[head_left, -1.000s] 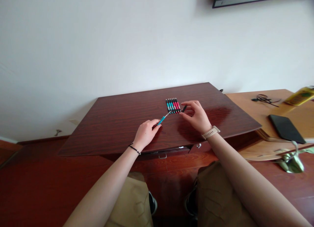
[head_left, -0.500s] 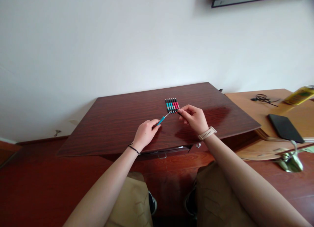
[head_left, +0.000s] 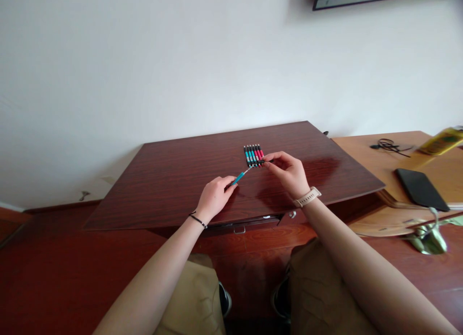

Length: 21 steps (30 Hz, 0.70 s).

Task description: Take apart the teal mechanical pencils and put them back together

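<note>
A row of several small pens (head_left: 253, 155), teal ones and red ones with black ends, lies side by side on a dark red wooden table (head_left: 173, 180). My left hand (head_left: 215, 197) holds a teal pen (head_left: 240, 175) with its bare tip pointing up and right toward the row. My right hand (head_left: 288, 173) pinches a small black cap (head_left: 263, 162) at the row's near right end, close to the teal pen's tip.
A lighter wooden table (head_left: 365, 154) to the right carries a black phone (head_left: 419, 188), a black cable (head_left: 389, 146) and a yellow bottle (head_left: 443, 140). A metal object (head_left: 429, 238) sits at its near edge. My knees are below the table's front edge.
My right hand has moved left with the black cap, from beside the row to the teal pen's tip. My left hand has stayed in place.
</note>
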Available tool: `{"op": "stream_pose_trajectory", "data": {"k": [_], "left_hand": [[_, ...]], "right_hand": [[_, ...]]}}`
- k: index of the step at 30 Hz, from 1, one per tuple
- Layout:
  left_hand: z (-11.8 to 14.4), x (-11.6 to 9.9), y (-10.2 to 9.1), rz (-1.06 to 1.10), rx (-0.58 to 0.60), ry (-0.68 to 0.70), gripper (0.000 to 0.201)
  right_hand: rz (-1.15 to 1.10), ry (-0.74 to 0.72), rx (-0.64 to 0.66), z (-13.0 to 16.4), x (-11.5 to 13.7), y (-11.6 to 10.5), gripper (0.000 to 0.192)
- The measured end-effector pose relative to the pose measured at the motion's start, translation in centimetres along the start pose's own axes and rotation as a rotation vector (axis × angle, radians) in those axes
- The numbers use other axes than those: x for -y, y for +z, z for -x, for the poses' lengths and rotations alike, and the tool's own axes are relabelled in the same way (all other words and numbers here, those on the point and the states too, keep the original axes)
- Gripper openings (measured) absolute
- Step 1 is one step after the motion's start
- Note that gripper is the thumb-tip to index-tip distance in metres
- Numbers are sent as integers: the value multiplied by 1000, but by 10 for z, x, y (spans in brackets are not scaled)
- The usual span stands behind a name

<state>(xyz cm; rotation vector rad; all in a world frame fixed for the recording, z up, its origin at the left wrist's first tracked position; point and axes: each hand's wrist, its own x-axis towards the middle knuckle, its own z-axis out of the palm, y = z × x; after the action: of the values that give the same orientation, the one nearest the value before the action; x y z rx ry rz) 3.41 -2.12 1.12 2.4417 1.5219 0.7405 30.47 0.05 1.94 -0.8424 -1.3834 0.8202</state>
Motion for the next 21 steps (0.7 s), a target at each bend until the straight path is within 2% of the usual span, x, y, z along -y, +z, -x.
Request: {"op": "stream_pose_trajectory", "data": {"k": [8, 21], "left_hand": [[0, 0, 1, -5, -9, 12, 21], [0, 0, 3, -5, -46, 31, 22]], "right_hand": [[27, -74, 34, 3, 2, 4, 32], [271, -122, 65, 6, 16, 1, 26]]}}
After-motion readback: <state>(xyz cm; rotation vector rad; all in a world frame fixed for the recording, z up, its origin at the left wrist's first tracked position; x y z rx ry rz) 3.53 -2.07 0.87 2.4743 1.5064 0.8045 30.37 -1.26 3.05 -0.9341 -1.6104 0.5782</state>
